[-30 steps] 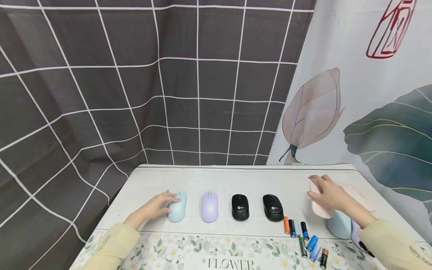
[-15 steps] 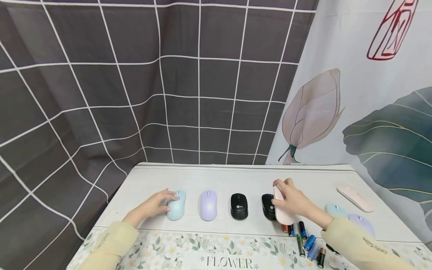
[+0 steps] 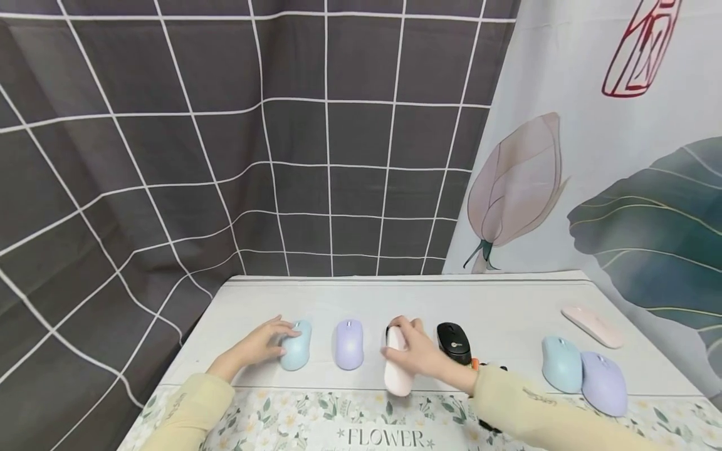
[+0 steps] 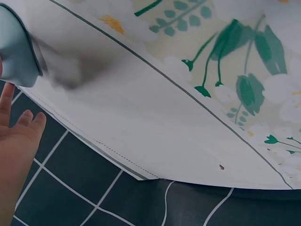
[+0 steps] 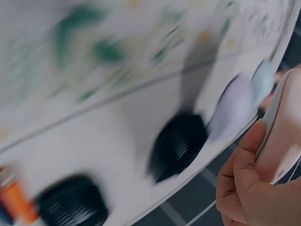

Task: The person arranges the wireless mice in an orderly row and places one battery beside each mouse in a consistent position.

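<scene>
In the head view, the left hand (image 3: 262, 341) lies at the left side of a light blue computer mouse (image 3: 297, 352), fingertips over its front and thumb at its near side. The right hand (image 3: 416, 349) grips a pale pink mouse (image 3: 398, 376), tilted on its side above the table. Behind it, a black mouse (image 5: 178, 143) shows in the right wrist view, mostly hidden from the head camera. A purple mouse (image 3: 350, 344) sits between the two hands. Another black mouse (image 3: 454, 342) lies beside the right forearm.
At the right lie a second light blue mouse (image 3: 562, 363), a second purple mouse (image 3: 605, 382) and a pink mouse (image 3: 593, 327). Batteries, one of them orange (image 5: 19, 200), are mostly covered by the right sleeve (image 3: 524, 401). A dark grid curtain (image 3: 299, 188) hangs behind the table.
The right hand has carried the pale pink mouse leftward from the right-hand group, past one black mouse, to the other. The left hand has stayed at the light blue mouse.
</scene>
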Demonstrator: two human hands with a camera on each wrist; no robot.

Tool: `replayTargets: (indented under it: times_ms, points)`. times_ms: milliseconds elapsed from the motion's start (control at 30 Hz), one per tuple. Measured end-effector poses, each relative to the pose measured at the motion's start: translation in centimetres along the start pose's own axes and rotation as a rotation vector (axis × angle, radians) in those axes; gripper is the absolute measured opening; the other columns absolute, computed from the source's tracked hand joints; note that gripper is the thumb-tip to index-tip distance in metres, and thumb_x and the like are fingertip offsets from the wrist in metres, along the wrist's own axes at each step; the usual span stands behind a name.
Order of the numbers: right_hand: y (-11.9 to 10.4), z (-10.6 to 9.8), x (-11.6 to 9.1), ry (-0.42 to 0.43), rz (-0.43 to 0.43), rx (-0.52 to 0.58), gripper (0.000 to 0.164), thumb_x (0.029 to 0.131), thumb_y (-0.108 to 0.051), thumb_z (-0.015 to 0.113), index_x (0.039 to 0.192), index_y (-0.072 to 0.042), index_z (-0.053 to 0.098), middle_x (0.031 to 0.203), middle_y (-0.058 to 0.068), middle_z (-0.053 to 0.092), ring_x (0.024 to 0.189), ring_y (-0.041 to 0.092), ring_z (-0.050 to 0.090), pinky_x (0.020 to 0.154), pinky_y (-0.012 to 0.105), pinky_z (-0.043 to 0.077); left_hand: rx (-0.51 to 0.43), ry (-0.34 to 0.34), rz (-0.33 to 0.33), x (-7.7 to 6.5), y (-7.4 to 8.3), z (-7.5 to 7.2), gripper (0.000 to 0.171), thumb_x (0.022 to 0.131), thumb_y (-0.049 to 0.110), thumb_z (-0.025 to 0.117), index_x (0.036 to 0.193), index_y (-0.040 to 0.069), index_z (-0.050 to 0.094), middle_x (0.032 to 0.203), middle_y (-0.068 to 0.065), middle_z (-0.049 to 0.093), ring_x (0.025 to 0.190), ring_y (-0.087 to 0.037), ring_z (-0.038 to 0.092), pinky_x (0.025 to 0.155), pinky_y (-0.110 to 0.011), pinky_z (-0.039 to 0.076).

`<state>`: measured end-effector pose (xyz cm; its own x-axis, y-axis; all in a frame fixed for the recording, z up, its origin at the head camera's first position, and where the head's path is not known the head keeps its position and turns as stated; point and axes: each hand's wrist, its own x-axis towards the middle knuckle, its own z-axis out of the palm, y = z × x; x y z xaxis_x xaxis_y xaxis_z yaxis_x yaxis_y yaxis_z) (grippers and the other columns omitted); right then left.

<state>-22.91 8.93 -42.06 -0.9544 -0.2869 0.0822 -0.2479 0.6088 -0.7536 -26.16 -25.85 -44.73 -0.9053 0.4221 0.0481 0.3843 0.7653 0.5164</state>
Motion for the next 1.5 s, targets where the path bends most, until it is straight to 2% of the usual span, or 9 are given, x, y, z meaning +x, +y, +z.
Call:
replayTargets:
  times_ms: [100,233,533,733,800,933,1067,1300,1500]
  points:
    - [-1.8,2.1,0.0,-0.052,-0.077,-0.002,0.048,0.074,-0.025,0.073,0.113,-0.006,0.051,0.100,0.021,0.045,0.083,0.028,0.056,0.056,0.037,0.057,-0.001,-0.005,-0.005,-0.1,-0.2,0.0,0.037,0.077,0.010,0.067,0.114,0.011,0.066,0.131,-0.019,0.055,0.134,-0.050,0.028,0.106,-0.066,0.022]
    - [-3.6,4.2,0.4,-0.126,-0.137,-0.055,0.052,0.075,-0.030,0.072,0.116,-0.006,0.051,0.100,0.017,0.047,0.079,0.024,0.057,0.053,0.032,0.056,-0.009,0.002,0.020,0.0,-0.4,0.0,0.038,0.078,0.010,0.067,0.116,0.010,0.065,0.131,-0.021,0.054,0.133,-0.052,0.028,0.105,-0.067,0.022]
    - [-7.2,10.2,0.8,-0.184,-0.089,0.025,0.051,0.074,-0.033,0.075,0.112,-0.006,0.054,0.095,0.010,0.049,0.075,0.015,0.053,0.054,0.022,0.051,-0.014,-0.006,0.023,0.0,-0.2,0.1,0.038,0.077,0.010,0.068,0.115,0.009,0.065,0.131,-0.022,0.054,0.132,-0.053,0.029,0.105,-0.068,0.022]
    - [-9.3,13.6,0.9,-0.253,-0.079,0.102,0.054,0.078,-0.035,0.070,0.117,-0.003,0.053,0.106,0.018,0.053,0.083,0.022,0.060,0.060,0.030,0.057,0.000,-0.038,-0.018,-0.1,0.1,-0.1,0.037,0.078,0.008,0.067,0.114,0.012,0.065,0.132,-0.018,0.054,0.134,-0.050,0.028,0.105,-0.066,0.023]
    - [-9.7,14.4,1.2,-0.270,-0.105,0.043,0.059,0.078,-0.037,0.071,0.122,-0.002,0.052,0.107,0.017,0.051,0.079,0.022,0.060,0.057,0.028,0.057,0.002,-0.044,-0.008,-0.1,0.2,-0.3,0.037,0.077,0.006,0.067,0.114,0.012,0.065,0.132,-0.017,0.055,0.134,-0.049,0.029,0.105,-0.065,0.025]
    - [-10.0,15.5,1.4,-0.286,-0.158,-0.176,0.060,0.078,-0.041,0.072,0.122,-0.005,0.054,0.107,0.014,0.052,0.074,0.017,0.061,0.055,0.020,0.054,-0.005,-0.049,0.016,0.2,0.2,-0.5,0.037,0.077,0.006,0.067,0.114,0.011,0.065,0.131,-0.018,0.055,0.128,-0.047,0.040,0.103,-0.061,0.034]
    - [-9.9,16.4,1.0,-0.315,-0.148,-0.344,0.058,0.076,-0.046,0.073,0.118,-0.009,0.056,0.111,0.014,0.055,0.072,0.019,0.063,0.057,0.020,0.054,-0.018,-0.055,0.022,0.2,0.1,-0.4,0.036,0.078,0.008,0.068,0.114,0.011,0.065,0.129,-0.020,0.055,0.123,-0.045,0.046,0.099,-0.060,0.038]
    - [-9.9,18.2,1.7,-0.272,-0.074,-0.433,0.077,0.072,-0.054,0.074,0.129,-0.006,0.052,0.132,0.027,0.048,0.093,0.033,0.067,0.066,0.030,0.059,-0.017,-0.044,0.023,0.2,0.0,-0.5,0.036,0.075,0.009,0.069,0.111,0.010,0.066,0.125,-0.020,0.058,0.121,-0.046,0.048,0.099,-0.063,0.037]
    - [-10.2,19.1,1.4,-0.261,-0.071,-0.565,0.073,0.070,-0.058,0.073,0.124,-0.012,0.056,0.123,0.019,0.055,0.080,0.025,0.068,0.059,0.027,0.058,-0.034,-0.042,0.004,0.3,0.3,-0.4,0.035,0.073,0.008,0.070,0.108,0.012,0.067,0.124,-0.018,0.059,0.122,-0.047,0.047,0.099,-0.065,0.034]
